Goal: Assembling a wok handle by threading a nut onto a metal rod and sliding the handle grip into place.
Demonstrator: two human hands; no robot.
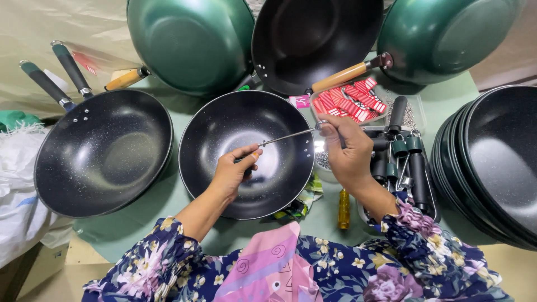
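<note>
The left hand (232, 170) has its grip pressed together, thumb and fingertips pinching the lower end of a thin metal rod (288, 136). The right hand (349, 151) is likewise closed, its fingers curled round the rod's upper end, where a small metal ring shows just above the knuckles. The rod slants between the two hands over the central black wok (246, 154), which sits open side up on the green desk (447, 92); the left hand hovers inside its rim, the right hand just past its right edge.

Right of the central wok, under and beyond the right hand, lies a tray (430, 201) of black handles with metal fittings. Behind that tray, a clear box holds red packets (349, 100). A yellow-handled screwdriver (343, 210) lies on the desk at the wok's lower right, near a crumpled wrapper (302, 202) tucked under the rim.

Left of the central wok is another black wok (103, 151) with two dark handles pointing away. Behind it three more woks lean upright: a green one (190, 42), a black one with a wooden handle (316, 39), and another green one (442, 36). At far right stands a stack of black woks (492, 162). Nothing lies between the hands and the rod.
</note>
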